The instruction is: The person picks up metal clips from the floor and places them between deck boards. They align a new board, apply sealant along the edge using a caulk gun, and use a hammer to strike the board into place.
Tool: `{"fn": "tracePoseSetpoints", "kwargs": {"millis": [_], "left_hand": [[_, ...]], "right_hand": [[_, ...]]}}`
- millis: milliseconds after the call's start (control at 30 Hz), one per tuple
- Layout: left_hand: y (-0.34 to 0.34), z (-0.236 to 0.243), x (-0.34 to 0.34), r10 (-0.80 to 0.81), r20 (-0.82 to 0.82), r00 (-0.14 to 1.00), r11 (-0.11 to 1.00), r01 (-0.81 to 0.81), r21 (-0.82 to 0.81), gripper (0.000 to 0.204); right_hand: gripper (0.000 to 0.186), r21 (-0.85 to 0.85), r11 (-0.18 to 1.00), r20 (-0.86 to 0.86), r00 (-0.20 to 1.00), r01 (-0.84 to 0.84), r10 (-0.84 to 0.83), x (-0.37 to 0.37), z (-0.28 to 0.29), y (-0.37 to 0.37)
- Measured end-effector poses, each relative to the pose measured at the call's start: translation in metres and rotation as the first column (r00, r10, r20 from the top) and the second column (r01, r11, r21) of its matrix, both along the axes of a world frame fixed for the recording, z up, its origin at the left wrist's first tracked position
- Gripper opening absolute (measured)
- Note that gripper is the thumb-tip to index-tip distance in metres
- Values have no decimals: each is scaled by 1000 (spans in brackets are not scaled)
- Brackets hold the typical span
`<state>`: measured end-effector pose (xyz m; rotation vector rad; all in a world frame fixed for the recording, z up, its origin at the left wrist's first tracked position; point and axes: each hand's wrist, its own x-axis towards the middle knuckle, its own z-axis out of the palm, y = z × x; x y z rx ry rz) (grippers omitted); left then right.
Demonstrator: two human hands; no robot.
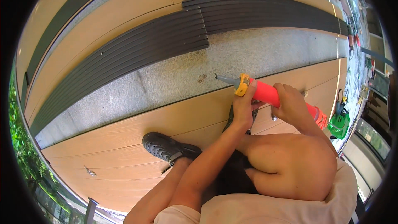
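A caulking gun with a bright red-pink barrel, a yellow front collar and a grey tapered nozzle is held in both hands. My left hand grips it just behind the collar, thumb laid along the barrel. Farther back, my right hand is wrapped round the barrel from above. The nozzle points left over a bare concrete strip, its tip dark. The gun's rear end shows orange-red past my right wrist; its handle and trigger are hidden or cannot be made out.
Dark grooved boards lie beyond the concrete strip. I squat on light wood-toned planks, a black clog on my foot. A small metal piece lies at left. A green case or bag stands at right.
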<state>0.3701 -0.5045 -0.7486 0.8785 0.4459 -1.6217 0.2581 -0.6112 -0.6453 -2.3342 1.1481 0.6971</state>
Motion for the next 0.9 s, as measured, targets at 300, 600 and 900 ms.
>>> {"fn": "tracePoseSetpoints", "kwargs": {"millis": [300, 600, 900], "left_hand": [[27, -36, 7, 251, -127, 960, 967, -253, -1, 48], [39, -45, 20, 277, -192, 941, 958, -285, -14, 58], [42, -54, 34, 408, -341, 847, 886, -457, -77, 54]], "right_hand": [[33, -489, 631, 488, 788, 603, -375, -179, 66, 21], [36, 500, 611, 6, 703, 614, -711, 63, 126, 95], [41, 548, 595, -101, 753, 588, -650, 127, 151, 81]]}}
